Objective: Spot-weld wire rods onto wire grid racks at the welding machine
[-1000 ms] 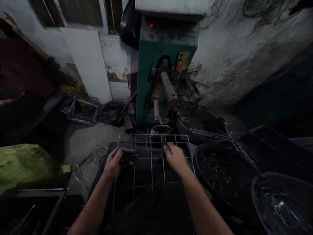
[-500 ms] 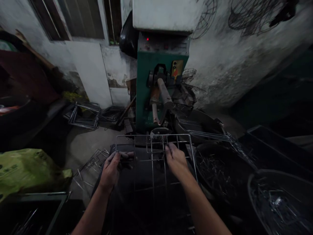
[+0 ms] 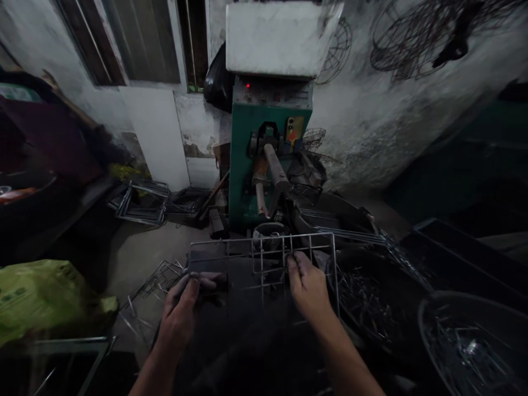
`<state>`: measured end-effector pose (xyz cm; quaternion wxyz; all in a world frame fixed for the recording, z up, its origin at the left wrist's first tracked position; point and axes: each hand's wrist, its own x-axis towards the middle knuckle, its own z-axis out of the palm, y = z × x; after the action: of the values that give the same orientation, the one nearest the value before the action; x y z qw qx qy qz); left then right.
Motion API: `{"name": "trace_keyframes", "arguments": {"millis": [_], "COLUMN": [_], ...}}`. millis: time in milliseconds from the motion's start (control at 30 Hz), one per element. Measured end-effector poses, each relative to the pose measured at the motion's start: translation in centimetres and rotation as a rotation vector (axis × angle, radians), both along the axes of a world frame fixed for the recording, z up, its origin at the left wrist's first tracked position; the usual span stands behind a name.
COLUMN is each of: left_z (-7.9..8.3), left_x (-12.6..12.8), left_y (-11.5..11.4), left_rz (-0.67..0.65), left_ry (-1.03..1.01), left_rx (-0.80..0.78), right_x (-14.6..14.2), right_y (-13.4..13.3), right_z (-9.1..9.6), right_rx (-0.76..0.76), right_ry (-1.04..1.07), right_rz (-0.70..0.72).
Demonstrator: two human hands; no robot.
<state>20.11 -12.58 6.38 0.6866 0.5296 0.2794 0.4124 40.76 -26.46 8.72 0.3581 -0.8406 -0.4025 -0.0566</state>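
A wire grid rack (image 3: 263, 263) of thin metal rods is held up in front of me, its far edge just below the green machine. My left hand (image 3: 181, 302) is closed on the rack's left edge, the fingers curled beneath it. With its fingers pinched on a rod in the right part of the grid, my right hand (image 3: 309, 280) supports the other side. The lower part of the rack fades into the dark. Beyond it, the green spot welding machine (image 3: 243, 165) has two thick arms (image 3: 277, 165) pointing toward me, and a red light is lit on its top panel.
Bins of metal rod pieces (image 3: 466, 352) stand at the right. Rectangular wire frames (image 3: 144, 201) are stacked on the floor at the left, with loose wire pieces (image 3: 136, 308) nearer. A yellow-green sack (image 3: 49, 297) lies left. Wire baskets (image 3: 412, 44) hang on the wall.
My hands have moved slightly apart and lower in view, and the rack has tilted, its right side now higher. The camera view has also shifted, so the background sits lower.
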Motion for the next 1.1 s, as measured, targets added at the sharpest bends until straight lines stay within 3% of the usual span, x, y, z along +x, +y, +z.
{"name": "trace_keyframes", "arguments": {"millis": [233, 500, 733, 900, 1100], "left_z": [0.0, -0.6, -3.6, -5.8, -6.8], "left_x": [0.5, 1.9, 4.6, 5.3, 7.2], "left_y": [0.2, 1.0, 3.6, 4.7, 6.2], "left_rz": [-0.001, -0.035, -0.173, -0.203, -0.208], "left_ry": [-0.029, -0.088, -0.160, -0.219, -0.247], "left_rx": [0.007, -0.089, -0.358, -0.417, -0.456], "right_x": [0.1, 1.1, 2.5, 3.3, 5.2], "right_y": [0.0, 1.0, 4.7, 6.2, 7.7], "right_z": [-0.2, -1.3, -3.9, -5.2, -4.6], "right_rx": [0.018, -0.130, -0.465, -0.545, -0.571], "right_ry": [-0.024, -0.052, 0.017, 0.006, -0.038], "right_rz": [0.002, 0.001, -0.060, -0.047, -0.046]}}
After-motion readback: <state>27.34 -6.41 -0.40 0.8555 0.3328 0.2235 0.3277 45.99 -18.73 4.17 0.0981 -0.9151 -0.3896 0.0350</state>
